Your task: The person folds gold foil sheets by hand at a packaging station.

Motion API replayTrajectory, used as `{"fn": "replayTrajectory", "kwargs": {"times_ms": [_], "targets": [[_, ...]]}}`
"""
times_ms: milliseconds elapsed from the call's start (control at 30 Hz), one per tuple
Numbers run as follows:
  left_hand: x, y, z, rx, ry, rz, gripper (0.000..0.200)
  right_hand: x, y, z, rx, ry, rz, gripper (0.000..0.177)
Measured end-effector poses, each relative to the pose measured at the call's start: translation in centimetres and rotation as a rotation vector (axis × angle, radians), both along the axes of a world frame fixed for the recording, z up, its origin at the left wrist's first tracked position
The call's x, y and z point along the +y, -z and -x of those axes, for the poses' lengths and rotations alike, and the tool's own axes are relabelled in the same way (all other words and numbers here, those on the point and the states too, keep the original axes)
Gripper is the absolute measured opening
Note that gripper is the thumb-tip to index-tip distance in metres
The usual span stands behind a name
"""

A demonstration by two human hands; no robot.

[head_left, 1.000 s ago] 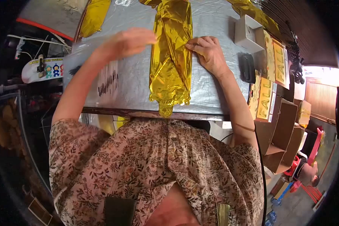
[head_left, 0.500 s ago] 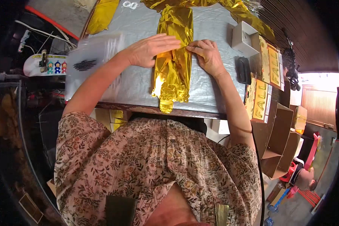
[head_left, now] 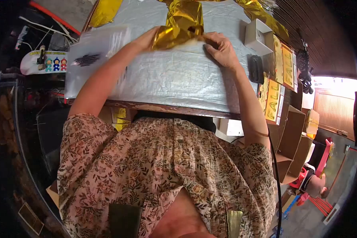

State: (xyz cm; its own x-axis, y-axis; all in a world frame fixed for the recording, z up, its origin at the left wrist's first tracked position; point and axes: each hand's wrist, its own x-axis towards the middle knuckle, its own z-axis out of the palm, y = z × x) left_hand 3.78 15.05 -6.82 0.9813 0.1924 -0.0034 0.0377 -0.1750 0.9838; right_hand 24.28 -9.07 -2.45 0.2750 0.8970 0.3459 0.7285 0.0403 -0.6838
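Observation:
A flat gold foil balloon lies lengthwise on the silver-covered table, its near end lifted and folded back over the rest. My left hand grips the left side of the raised flap; its fingers are mostly hidden behind the foil. At the fold's right edge, my right hand is closed, with thumb and fingertips pinching the foil. The flap's lower edge is slightly blurred.
To the left lies a stack of clear plastic bags. A white box, a black case and printed cartons line the right side. More gold foil lies at the upper left.
The balloon's near end has been lifted from the table's front and folded away from me. My left hand has moved up and left, taking hold of the foil.

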Motion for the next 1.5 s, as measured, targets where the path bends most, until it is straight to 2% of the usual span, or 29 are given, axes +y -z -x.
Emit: {"fn": "replayTrajectory", "kwargs": {"times_ms": [67,100,133,200,333,433,500,633,700,733,800,833,900,933,1000,1033,1100,1233,1267,1300,1400,1500], "targets": [[-1.4,-2.4,0.1,0.031,-0.110,0.070,0.063,0.1,0.3,0.4,0.091,0.090,0.046,0.032],[-2.2,-5.1,-0.1,0.082,-0.154,-0.311,0.067,0.2,0.4,0.6,0.176,0.179,0.086,0.029],[-2.0,-5.6,-0.4,0.083,-0.157,-0.308,0.067,0.2,0.2,0.7,0.116,0.193,0.104,0.029],[-1.3,-6.2,-0.8,0.235,-0.072,-0.248,0.077,0.4,0.4,1.0,0.130,0.217,0.115,0.027],[-1.8,-7.0,-0.7,0.177,-0.074,-0.235,0.079,0.5,0.2,1.5,0.226,0.197,0.092,0.021],[-1.8,-7.1,-0.7,0.100,-0.037,-0.231,0.081,0.7,0.6,1.4,0.133,0.215,0.065,0.018],[-1.5,-6.9,-0.9,0.218,-0.059,-0.291,0.084,0.8,1.0,1.3,0.141,0.205,0.041,0.017],[-0.4,-5.6,-1.3,0.245,-0.080,-0.338,0.087,0.9,1.3,1.3,0.128,0.191,0.021,0.015],[0.0,-5.6,-1.3,0.412,-0.068,-0.335,0.073,0.8,1.4,1.5,0.124,0.200,0.016,0.014],[-0.3,-5.8,-1.0,0.410,-0.071,-0.338,0.073,0.8,1.4,1.5,0.119,0.212,0.011,0.014],[-1.2,-6.1,-0.1,0.199,-0.119,-0.244,0.050,1.0,1.6,1.6,0.118,0.214,-0.026,0.013],[-1.3,-5.6,0.3,0.199,-0.120,-0.247,0.050,1.1,1.7,1.6,0.122,0.221,-0.059,0.012],[-1.5,-3.4,1.4,-0.060,-0.312,-0.221,0.040,1.4,1.7,1.3,0.147,0.239,0.002,0.013],[-1.8,-2.7,1.8,-0.056,-0.316,-0.220,0.040,1.5,1.8,1.1,0.170,0.255,0.066,0.013],[-2.0,-1.6,2.2,-0.074,-0.447,-0.391,0.031,1.7,2.1,1.0,0.191,0.268,0.064,0.014],[-2.1,-1.7,2.2,-0.073,-0.451,-0.391,0.031,1.8,2.1,1.0,0.209,0.286,0.063,0.015],[-2.4,-1.8,2.2,-0.044,-0.438,-0.542,0.025,1.7,2.1,1.1,0.189,0.294,0.079,0.016],[-2.9,-1.6,2.3,-0.123,-0.423,-0.590,0.025,1.6,2.4,1.4,0.220,0.369,0.182,0.019],[-3.2,-1.9,2.6,-0.106,-0.434,-0.629,0.025,1.2,1.8,1.9,0.117,0.346,0.129,0.019],[-3.3,-2.3,2.7,-0.093,-0.442,-0.672,0.025,1.0,1.3,2.6,0.146,0.375,0.123,0.018],[-3.2,-2.0,2.7,-0.112,-0.419,-0.578,0.025,0.9,1.6,3.2,0.109,0.438,0.168,0.020],[-3.3,-2.7,2.8,-0.092,-0.380,-0.664,0.025,0.9,1.3,4.0,0.085,0.501,0.140,0.023]]}}
